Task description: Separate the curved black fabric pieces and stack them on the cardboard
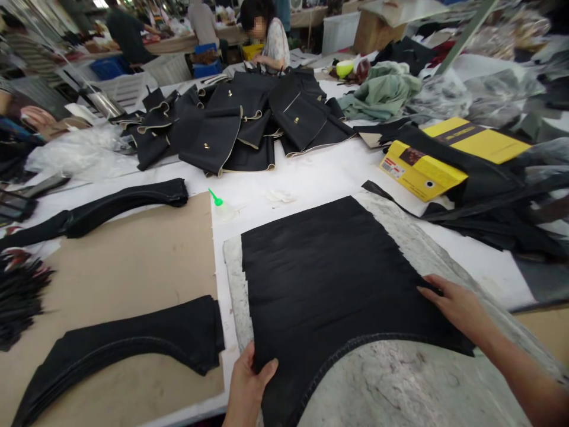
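A large black leather-like panel [320, 267] with a curved, stitched front edge lies on a pale, stained slab [382, 385]. My left hand [251, 379] grips its left edge, thumb on top and fingers tucked beneath. At the right edge, my right hand [448, 302] pinches the panel between thumb and fingers; part of its grip is hidden. To the left, a stack of curved black pieces [133, 332] rests on a brown board [133, 261]. Another curved black stack [124, 204] lies at that board's far edge.
Black panels with gold clasps [249, 118] are heaped across the table. A green-tipped bottle [222, 207] lies beyond the board. On the right are a yellow box [422, 172], black strips [484, 219] and green cloth [382, 92]. A person [271, 41] works at the far side.
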`<move>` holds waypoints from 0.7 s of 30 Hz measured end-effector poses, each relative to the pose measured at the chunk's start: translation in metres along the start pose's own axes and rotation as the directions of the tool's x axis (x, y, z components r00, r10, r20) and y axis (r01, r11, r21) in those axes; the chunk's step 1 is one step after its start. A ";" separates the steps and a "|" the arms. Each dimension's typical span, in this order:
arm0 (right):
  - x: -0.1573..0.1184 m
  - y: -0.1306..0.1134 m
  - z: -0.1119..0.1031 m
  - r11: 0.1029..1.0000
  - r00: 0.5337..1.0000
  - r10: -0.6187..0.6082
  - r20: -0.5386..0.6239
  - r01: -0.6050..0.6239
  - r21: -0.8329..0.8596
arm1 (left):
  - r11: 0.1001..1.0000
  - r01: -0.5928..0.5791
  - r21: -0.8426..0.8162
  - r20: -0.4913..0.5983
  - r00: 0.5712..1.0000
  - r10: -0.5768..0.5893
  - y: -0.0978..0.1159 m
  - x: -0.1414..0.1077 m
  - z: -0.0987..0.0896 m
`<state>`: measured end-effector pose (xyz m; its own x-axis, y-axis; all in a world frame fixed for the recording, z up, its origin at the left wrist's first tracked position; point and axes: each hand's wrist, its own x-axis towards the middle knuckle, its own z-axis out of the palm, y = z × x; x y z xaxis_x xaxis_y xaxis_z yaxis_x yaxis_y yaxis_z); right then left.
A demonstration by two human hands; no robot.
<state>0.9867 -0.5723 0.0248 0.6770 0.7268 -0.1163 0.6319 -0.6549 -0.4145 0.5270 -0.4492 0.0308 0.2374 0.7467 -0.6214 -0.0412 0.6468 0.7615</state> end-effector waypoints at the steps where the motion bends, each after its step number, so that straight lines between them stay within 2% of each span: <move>1: 0.001 0.001 -0.001 1.000 1.000 0.009 0.027 -0.009 0.004 | 1.000 0.010 -0.009 0.010 1.000 -0.010 0.001 -0.001 0.001; 6: 0.007 0.001 -0.004 0.999 0.994 0.032 0.103 -0.031 -0.017 | 0.999 0.041 -0.034 0.014 0.999 -0.041 0.005 -0.006 0.005; 9: 0.010 0.002 -0.002 0.999 0.995 0.026 0.100 -0.024 -0.025 | 0.999 0.032 -0.012 -0.011 0.999 -0.032 0.005 -0.007 0.006; 15: 0.007 0.004 0.003 0.999 0.997 0.028 0.068 -0.025 -0.047 | 0.991 -0.049 0.128 -0.096 0.993 0.061 0.000 -0.005 0.007; 18: 0.002 -0.005 -0.002 0.999 0.998 0.000 0.063 0.003 -0.045 | 0.978 -0.021 0.208 -0.142 0.988 0.051 -0.002 -0.004 0.004; 21: -0.002 -0.017 -0.008 0.997 0.998 0.013 0.062 -0.008 -0.075 | 0.958 0.010 0.285 -0.124 0.992 0.027 0.001 -0.002 0.002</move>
<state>0.9775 -0.5649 0.0391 0.6601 0.7299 -0.1774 0.6531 -0.6744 -0.3445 0.5288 -0.4508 0.0330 0.1142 0.7771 -0.6189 0.2395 0.5831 0.7763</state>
